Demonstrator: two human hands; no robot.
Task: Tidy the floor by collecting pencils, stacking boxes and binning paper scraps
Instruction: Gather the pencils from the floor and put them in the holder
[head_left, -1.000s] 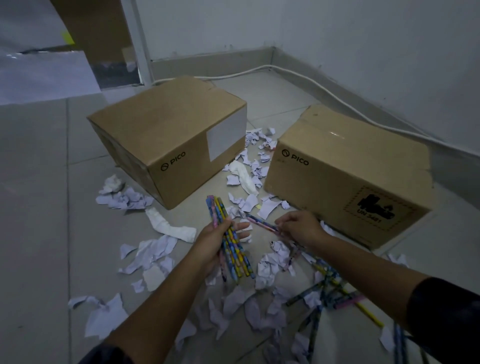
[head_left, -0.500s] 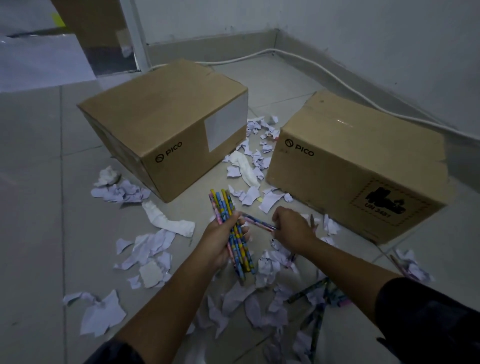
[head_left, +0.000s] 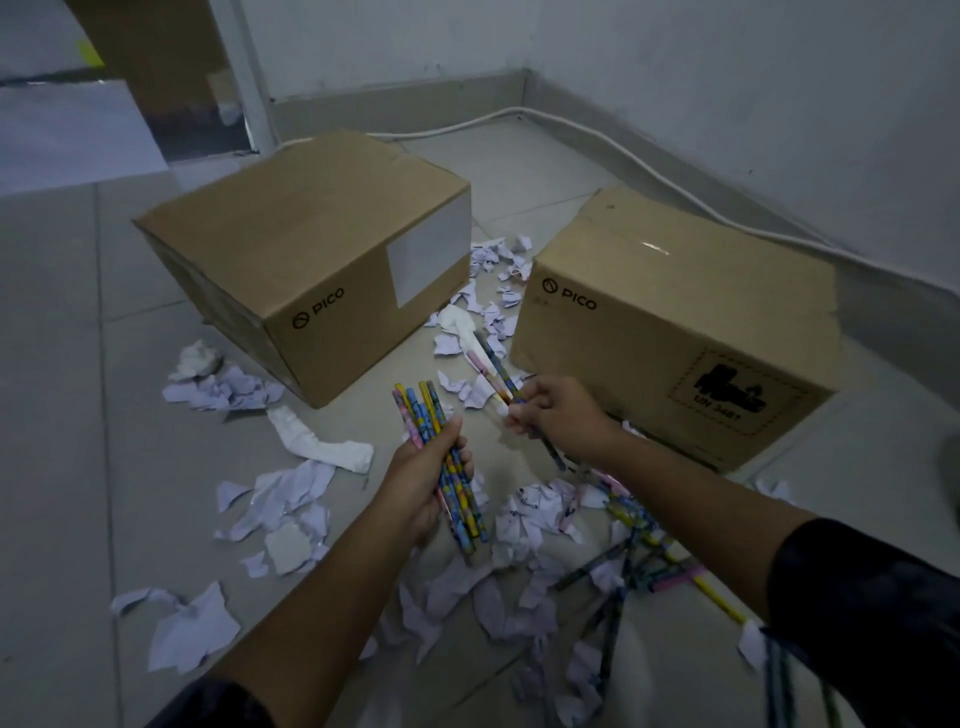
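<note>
My left hand grips a bundle of several patterned pencils, their tips pointing up and away. To its right, my right hand pinches two or three more pencils that slant up to the left over the paper. Several loose pencils lie crossed on the floor under my right forearm. Two brown PICO cardboard boxes stand side by side on the tiles: a left box and a right box. Torn white paper scraps are strewn between and in front of the boxes.
A white cable runs along the skirting behind the boxes in the room corner. A doorway with a white frame opens at the back left. Grey floor tiles stretch to the left.
My right hand has lifted off the floor with pencils in its fingers, which now point up to the left. The left hand keeps its bundle, slightly lower in view.
</note>
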